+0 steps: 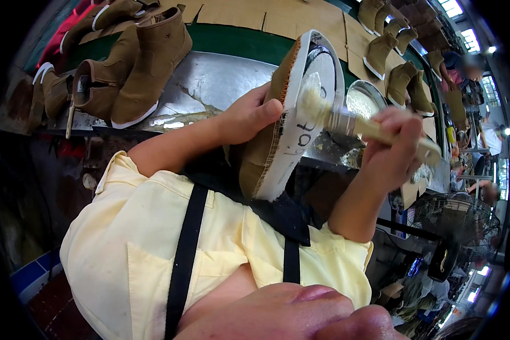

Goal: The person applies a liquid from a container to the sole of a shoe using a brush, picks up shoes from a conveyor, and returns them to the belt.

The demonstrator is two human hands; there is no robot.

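My left hand (249,116) grips a brown boot (258,167), its thumb on the side near the seam. The boot's underside faces up and to the right, showing a white bottom (280,150) with dark handwriting, a stitched edge and a dark oval recess at one end. In my right hand (394,139) is a flat paintbrush (341,121), held by its wooden handle. The pale, wet-looking bristles touch or nearly touch the boot's bottom. Just beyond the brush sits a round metal bowl (357,90) with whitish liquid in it.
Several brown boots with white soles, one a tall boot (153,62), stand at the left of the metal-topped bench (226,71). More boots (402,82) line cardboard sheets (306,17) at the far right. A caged fan (456,218) stands at the right, with people farther back.
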